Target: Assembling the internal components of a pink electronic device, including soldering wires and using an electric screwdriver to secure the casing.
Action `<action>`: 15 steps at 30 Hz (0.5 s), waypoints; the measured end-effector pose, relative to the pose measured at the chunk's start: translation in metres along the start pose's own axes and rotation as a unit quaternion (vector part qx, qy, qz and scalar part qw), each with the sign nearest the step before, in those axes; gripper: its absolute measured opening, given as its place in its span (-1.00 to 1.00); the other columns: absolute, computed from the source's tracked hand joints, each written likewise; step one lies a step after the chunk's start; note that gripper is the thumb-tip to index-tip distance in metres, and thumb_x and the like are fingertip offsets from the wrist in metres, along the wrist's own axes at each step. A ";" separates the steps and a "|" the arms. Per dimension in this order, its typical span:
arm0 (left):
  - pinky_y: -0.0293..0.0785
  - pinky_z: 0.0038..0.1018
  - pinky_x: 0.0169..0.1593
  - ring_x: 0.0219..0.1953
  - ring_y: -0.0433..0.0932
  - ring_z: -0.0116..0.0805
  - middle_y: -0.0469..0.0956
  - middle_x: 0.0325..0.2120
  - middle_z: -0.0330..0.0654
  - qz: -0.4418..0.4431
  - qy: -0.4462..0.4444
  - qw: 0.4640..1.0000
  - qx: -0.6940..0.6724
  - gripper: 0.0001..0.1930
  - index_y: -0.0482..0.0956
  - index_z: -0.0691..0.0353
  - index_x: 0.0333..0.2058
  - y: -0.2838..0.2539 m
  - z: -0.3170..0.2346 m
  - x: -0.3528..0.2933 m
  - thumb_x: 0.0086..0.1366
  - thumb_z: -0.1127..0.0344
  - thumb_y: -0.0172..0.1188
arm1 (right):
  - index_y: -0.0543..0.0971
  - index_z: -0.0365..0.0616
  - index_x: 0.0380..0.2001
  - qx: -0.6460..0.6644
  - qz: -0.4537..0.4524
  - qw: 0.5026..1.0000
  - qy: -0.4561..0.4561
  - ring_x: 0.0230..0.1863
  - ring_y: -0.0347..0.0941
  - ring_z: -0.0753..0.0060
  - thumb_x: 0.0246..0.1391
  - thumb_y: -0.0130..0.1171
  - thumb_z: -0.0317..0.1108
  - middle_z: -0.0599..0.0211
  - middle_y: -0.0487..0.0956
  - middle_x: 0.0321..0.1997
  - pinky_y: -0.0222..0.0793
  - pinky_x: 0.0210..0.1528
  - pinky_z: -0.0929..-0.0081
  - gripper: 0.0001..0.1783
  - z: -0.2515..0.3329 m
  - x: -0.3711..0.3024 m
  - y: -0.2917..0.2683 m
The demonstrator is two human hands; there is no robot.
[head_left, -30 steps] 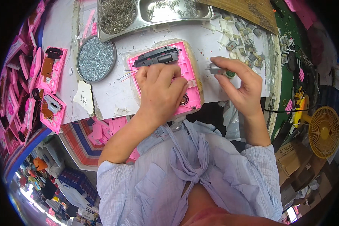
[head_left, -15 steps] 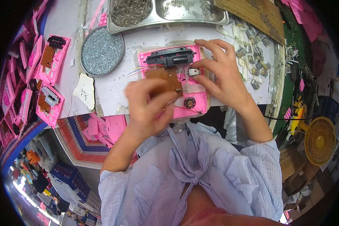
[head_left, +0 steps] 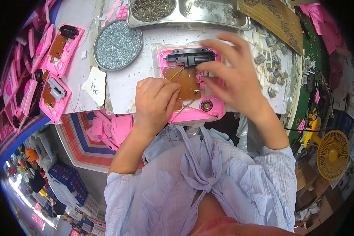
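Left hand (head_left: 155, 100) pinched wires (head_left: 177, 74) at eight o'clock of the board (head_left: 190, 83); right hand (head_left: 240, 78) spread open at three.

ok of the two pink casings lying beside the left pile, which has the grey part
The lower casing in the picture carries the grey part; the upper casing has a black part instead.

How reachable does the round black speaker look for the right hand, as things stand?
Probably yes: the speaker lies uncovered in the pink casing, close to the right hand.
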State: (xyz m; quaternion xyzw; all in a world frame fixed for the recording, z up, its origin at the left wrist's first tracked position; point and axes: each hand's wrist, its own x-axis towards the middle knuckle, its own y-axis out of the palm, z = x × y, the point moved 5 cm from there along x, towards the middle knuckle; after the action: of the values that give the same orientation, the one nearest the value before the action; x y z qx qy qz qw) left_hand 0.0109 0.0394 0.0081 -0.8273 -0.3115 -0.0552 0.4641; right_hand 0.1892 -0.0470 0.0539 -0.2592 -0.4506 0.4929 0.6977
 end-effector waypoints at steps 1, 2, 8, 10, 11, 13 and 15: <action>0.35 -0.30 -0.11 -0.31 0.55 -0.21 0.60 -0.39 -0.23 -0.001 0.002 1.000 0.001 -0.80 0.67 0.16 -0.30 0.000 -0.001 0.000 0.07 0.49 0.42 | 0.67 -0.11 -0.38 0.006 -0.002 1.000 -0.019 0.29 0.30 -0.13 -0.18 0.40 -0.40 0.23 0.55 0.18 0.44 0.13 0.08 -0.80 0.004 0.005 0.008; 0.35 -0.30 -0.11 -0.30 0.55 -0.20 0.60 -0.39 -0.23 -0.001 0.004 1.000 0.002 -0.80 0.66 0.16 -0.30 0.000 -0.001 0.000 0.07 0.48 0.42 | 0.67 -0.11 -0.39 0.013 -0.003 0.999 -0.037 0.29 0.30 -0.12 -0.18 0.39 -0.40 0.24 0.55 0.17 0.46 0.11 0.09 -0.80 0.006 0.011 0.017; 0.34 -0.27 -0.07 -0.27 0.54 -0.22 0.58 -0.36 -0.25 -0.012 0.011 1.000 0.001 -0.81 0.64 0.15 -0.28 0.001 0.003 -0.005 0.09 0.43 0.40 | 0.71 -0.12 -0.44 0.004 0.029 0.996 -0.080 0.32 0.32 -0.04 -0.18 0.36 -0.34 0.29 0.56 0.15 0.47 0.15 0.11 -0.84 0.018 0.029 0.035; 0.33 -0.26 -0.05 -0.26 0.54 -0.23 0.57 -0.34 -0.25 -0.014 0.013 1.000 0.001 -0.80 0.63 0.14 -0.27 0.002 0.004 -0.007 0.10 0.42 0.39 | 0.73 -0.12 -0.45 -0.008 0.037 0.995 -0.091 0.33 0.31 -0.03 -0.18 0.35 -0.33 0.30 0.56 0.16 0.44 0.19 0.10 -0.83 0.020 0.029 0.039; 0.33 -0.26 -0.05 -0.26 0.54 -0.24 0.57 -0.34 -0.25 -0.017 0.015 1.000 0.001 -0.80 0.63 0.14 -0.27 0.002 0.004 -0.007 0.10 0.42 0.39 | 0.73 -0.12 -0.45 -0.017 0.046 0.994 -0.101 0.34 0.31 -0.03 -0.18 0.35 -0.33 0.30 0.56 0.16 0.43 0.20 0.09 -0.83 0.020 0.030 0.040; 0.33 -0.27 -0.07 -0.27 0.54 -0.22 0.58 -0.35 -0.24 -0.021 0.017 1.000 -0.002 -0.80 0.64 0.15 -0.28 0.000 0.002 -0.006 0.09 0.43 0.40 | 0.72 -0.12 -0.47 -0.034 0.064 0.990 -0.117 0.35 0.30 -0.03 -0.19 0.35 -0.32 0.31 0.56 0.16 0.40 0.23 0.08 -0.84 0.020 0.032 0.044; 0.34 -0.28 -0.10 -0.30 0.54 -0.18 0.60 -0.37 -0.22 -0.027 0.016 0.999 -0.009 -0.80 0.65 0.17 -0.30 -0.003 0.000 -0.003 0.07 0.47 0.41 | 0.73 -0.12 -0.44 -0.025 0.088 0.989 -0.120 0.36 0.30 -0.02 -0.20 0.35 -0.34 0.32 0.56 0.17 0.38 0.24 0.07 -0.82 0.020 0.036 0.043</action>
State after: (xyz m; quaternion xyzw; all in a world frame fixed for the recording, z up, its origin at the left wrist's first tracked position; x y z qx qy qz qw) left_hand 0.0075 0.0392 0.0090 -0.8216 -0.3259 -0.0835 0.4602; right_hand 0.1560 0.0003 0.0420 -0.2541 -0.5183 0.5689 0.5858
